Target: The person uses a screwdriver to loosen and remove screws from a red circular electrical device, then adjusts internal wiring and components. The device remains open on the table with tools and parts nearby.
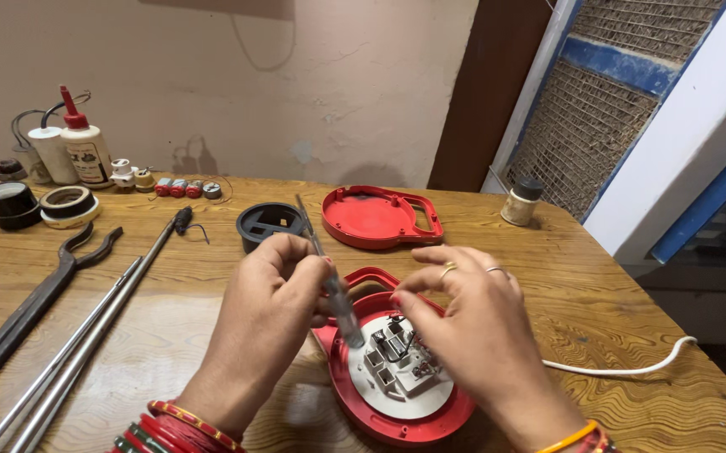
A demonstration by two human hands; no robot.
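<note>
The left hand [275, 306] has its fingers closed around a slim screwdriver with a clear handle [335, 298]. The tool tilts, its thin shaft rising toward 11 o'clock above the knuckles and its lower end pointing toward 5 o'clock onto the white inner block [401, 373] of an opened red appliance housing [396, 424]. The right hand [472, 323] reaches in from 4 o'clock; its fingers are curled narrow, the tips pinching at the small metal contacts [394, 334] in the middle of that white block, though what exactly they grip cannot be told. Two rings sit on its fingers, and bangles circle both wrists.

The housing lies flat on the wooden tabletop [598, 319], directly under both hands near the lower centre of the view. A white cable [623, 367] runs away from it toward 3 o'clock.

At 12 o'clock from the hands rests the detached red cover with a handle loop [380, 216], and just beside it at 11 o'clock a round black plastic part [269, 223]. Toward 2 o'clock stands a small jar with a dark cap [521, 201]. Out at 9 o'clock lie two long metal rods [86, 340] and black tongs [23, 315]. Farther at 10 o'clock are rolls of tape [40, 205], two white glue bottles [74, 149] and a few small red and white parts [180, 188] along the wall.
</note>
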